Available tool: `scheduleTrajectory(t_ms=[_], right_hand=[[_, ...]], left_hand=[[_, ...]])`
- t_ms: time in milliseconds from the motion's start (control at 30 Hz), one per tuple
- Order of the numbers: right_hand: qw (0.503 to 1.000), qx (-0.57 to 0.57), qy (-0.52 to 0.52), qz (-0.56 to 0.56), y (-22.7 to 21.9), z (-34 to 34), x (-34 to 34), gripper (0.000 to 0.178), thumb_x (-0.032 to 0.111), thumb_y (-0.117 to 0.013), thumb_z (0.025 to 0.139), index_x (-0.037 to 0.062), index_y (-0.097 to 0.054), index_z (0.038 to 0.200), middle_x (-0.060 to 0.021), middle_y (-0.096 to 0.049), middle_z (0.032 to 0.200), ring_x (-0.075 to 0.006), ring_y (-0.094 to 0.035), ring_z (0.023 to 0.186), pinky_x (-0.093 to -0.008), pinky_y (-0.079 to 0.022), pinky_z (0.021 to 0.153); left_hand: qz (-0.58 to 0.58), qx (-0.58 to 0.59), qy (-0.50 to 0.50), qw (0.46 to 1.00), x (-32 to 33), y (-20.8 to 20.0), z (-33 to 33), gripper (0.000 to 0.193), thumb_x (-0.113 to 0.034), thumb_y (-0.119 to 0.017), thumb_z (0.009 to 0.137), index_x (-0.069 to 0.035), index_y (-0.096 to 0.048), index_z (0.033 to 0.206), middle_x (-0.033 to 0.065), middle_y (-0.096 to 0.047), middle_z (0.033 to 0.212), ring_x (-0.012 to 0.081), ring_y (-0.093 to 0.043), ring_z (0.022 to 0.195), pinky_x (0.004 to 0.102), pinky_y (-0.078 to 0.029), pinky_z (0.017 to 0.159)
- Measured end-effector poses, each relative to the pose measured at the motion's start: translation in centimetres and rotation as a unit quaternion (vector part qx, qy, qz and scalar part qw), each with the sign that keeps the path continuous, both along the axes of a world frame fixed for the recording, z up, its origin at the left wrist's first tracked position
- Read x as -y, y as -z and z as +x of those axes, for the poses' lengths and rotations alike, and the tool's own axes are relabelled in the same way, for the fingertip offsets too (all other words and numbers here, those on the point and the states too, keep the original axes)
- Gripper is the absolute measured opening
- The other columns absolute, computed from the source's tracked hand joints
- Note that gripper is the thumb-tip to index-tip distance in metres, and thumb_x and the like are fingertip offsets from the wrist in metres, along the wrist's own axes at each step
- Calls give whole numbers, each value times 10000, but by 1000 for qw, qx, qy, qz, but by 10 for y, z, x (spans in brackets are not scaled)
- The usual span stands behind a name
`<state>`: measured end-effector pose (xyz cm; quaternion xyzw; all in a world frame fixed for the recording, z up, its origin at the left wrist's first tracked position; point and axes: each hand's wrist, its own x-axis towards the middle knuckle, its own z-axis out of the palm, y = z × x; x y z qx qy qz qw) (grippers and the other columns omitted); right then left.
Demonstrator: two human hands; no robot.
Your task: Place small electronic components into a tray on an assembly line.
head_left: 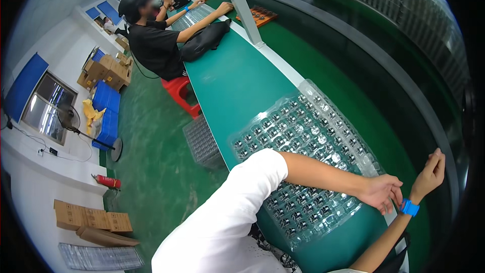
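Observation:
A clear plastic tray [313, 136] lies on the green bench, its rows of pockets holding many small dark and silvery parts. My left arm, in a white sleeve, reaches across it. My left hand [382, 192] hovers past the tray's right edge with its fingers loosely bent and apart, and nothing shows in it. Farther right, over the dark conveyor side, is my right hand [429, 174], with a blue wristband [409, 207] at its wrist. Its fingers are curled together; whatever they may hold is hidden.
A green bench top [237, 83] runs away to the far left, where a person in black [151, 45] sits on a red stool [179, 95] beside another tray. A white post [240, 7] rises from the bench edge. Stacked trays [203, 141] stand low beside the bench. An orange tray [260, 16] lies beyond.

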<state>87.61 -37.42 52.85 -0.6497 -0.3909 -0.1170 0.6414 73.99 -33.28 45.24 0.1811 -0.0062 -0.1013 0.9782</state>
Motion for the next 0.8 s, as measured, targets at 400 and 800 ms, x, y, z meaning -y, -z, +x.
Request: scheduleTrajectory(t_ms=[400, 800], right_hand=[[992, 92, 38, -72, 19, 29, 0, 249, 187, -565, 988, -15, -598, 845, 12, -520, 688, -52, -422, 631, -202, -340, 571], [979, -191, -65, 10, -2, 7, -2, 223, 189, -558, 987, 8, -629, 879, 33, -491, 689, -27, -374, 612, -187, -286, 542]], left_hand=[[36, 32, 19, 999, 1, 2, 4, 477, -393, -460, 930, 42, -621, 1036, 150, -575, 972, 230, -549, 663, 410, -485, 652], [54, 22, 21, 998, 2, 8, 10, 289, -216, -532, 877, 44, -625, 963, 181, -634, 881, 265, -592, 641, 446, -515, 655]])
